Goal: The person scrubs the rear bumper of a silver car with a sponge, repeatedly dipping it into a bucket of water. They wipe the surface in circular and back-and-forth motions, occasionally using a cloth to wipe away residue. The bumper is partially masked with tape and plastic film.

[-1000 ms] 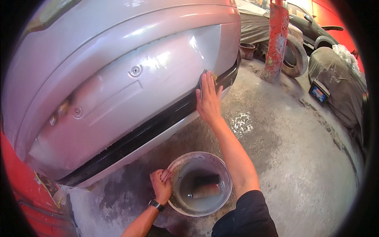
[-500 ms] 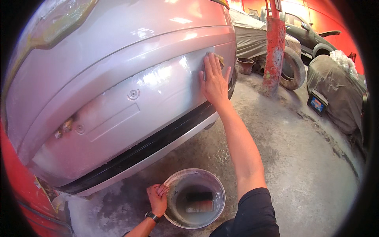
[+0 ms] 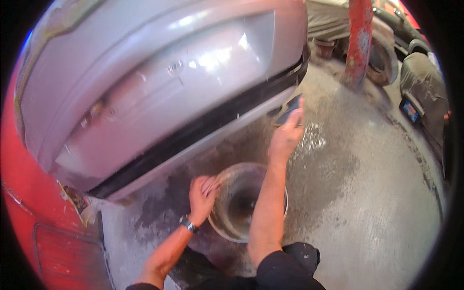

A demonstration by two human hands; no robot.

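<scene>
My left hand (image 3: pixel 202 192), with a watch on its wrist, is closed on the left rim of a round bucket (image 3: pixel 223 231) on the floor. My right hand (image 3: pixel 287 137) grips a dark, flat piece of sandpaper (image 3: pixel 289 107), held in the air off the right end of the bumper, above wet concrete. The right forearm crosses over the bucket's right side and hides part of it. Blur keeps me from making out what lies inside the bucket. In front stands the silver-grey rear of a car (image 3: pixel 159 111), its panel shiny and wet-looking, with a black strip (image 3: pixel 193 125) along its lower part.
To the left is a red car panel (image 3: pixel 53 212). A red post with peeling paint (image 3: pixel 358 43) stands at the far right, by a tyre (image 3: pixel 384 63) and a small pot (image 3: pixel 324 48). Farther right, a battery (image 3: pixel 411 110) sits beside a covered heap (image 3: pixel 425 79).
My right hand has left the car panel and come down and nearer, carrying the sandpaper. My left hand still holds the bucket. The view has shifted, so the car appears higher.
</scene>
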